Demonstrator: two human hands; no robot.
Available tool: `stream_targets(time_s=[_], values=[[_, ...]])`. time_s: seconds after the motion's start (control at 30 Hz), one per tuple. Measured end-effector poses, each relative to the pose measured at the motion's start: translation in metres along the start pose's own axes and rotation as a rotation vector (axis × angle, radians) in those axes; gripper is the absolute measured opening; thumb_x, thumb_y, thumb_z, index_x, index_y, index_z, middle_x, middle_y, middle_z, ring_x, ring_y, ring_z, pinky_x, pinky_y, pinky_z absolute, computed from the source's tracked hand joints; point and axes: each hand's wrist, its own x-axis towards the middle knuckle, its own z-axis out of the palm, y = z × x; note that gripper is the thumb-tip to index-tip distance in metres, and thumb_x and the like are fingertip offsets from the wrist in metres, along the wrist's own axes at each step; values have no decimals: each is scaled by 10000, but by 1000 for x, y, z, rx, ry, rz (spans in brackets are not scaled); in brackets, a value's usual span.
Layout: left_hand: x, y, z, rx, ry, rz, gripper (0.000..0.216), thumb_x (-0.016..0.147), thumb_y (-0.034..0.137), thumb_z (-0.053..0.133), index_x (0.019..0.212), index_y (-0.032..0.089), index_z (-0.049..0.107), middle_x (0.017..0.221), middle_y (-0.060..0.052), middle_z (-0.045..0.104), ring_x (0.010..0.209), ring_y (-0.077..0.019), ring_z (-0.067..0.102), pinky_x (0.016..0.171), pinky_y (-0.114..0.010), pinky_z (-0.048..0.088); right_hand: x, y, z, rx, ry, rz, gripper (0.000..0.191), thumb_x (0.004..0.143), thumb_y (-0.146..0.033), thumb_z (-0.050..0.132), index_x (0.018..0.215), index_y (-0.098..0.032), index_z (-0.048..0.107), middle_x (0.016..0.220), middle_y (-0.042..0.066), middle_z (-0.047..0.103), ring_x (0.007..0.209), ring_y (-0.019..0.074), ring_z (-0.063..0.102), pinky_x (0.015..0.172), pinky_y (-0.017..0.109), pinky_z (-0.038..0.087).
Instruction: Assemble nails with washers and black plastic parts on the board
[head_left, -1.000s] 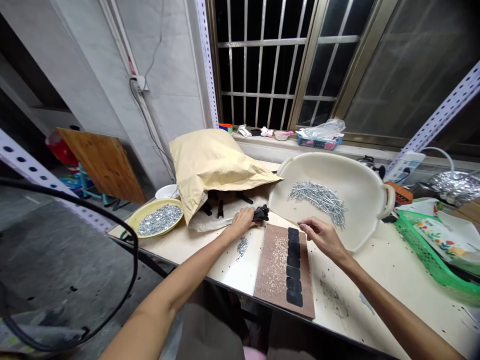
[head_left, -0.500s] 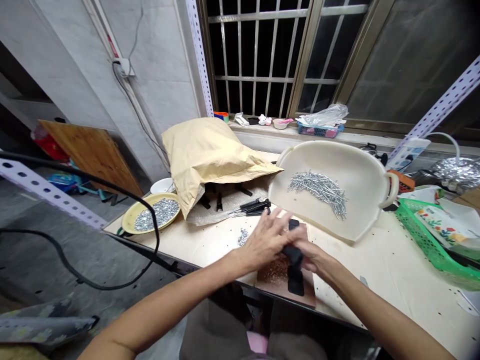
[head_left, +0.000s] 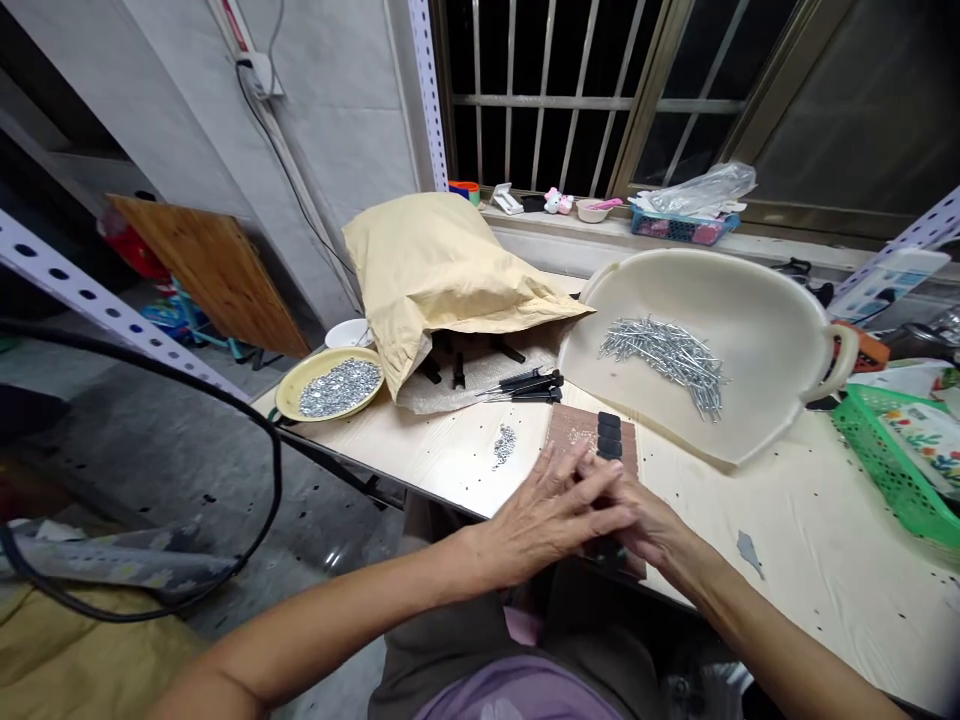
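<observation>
My left hand (head_left: 547,515) reaches over the front of a brown board (head_left: 564,424), its fingers stretched out across my right hand (head_left: 643,512). The right hand's fingers are bent and partly covered by the left; whatever lies between the hands is hidden. Beyond the fingertips, several flat black pads (head_left: 609,435) lie in a column on the board, beside a scatter of tiny pale bits (head_left: 580,437). Left of the board is a small pile of shiny metal pieces (head_left: 505,444). Several thin black-handled pieces with metal shafts (head_left: 531,386) rest just behind it.
A tan sack (head_left: 450,270) opens toward the table with black parts (head_left: 459,370) inside. A yellow dish (head_left: 289,392) of small metal pieces stands left. A large cream tray (head_left: 765,300) holds metal pins (head_left: 667,355). A green basket (head_left: 874,450) sits right, near a grey scrap (head_left: 748,552).
The view has tilted down and shifted left. The black piece seen between my hands is now out of sight. My left hand lies further over the right, both nearer the board's front edge.
</observation>
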Motion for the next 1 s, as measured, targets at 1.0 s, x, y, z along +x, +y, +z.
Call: stream_targets(time_s=[1.0], values=[[-30,-153,45,-162,19,-515,202,902,201,406,925,147,599,900,-77,555,825,-184,529,752,-318,442,36,11,-13,-467,434,-307,162,881,-267,463,896,-191,604,867,39,630,813,181,584,736,304,441]])
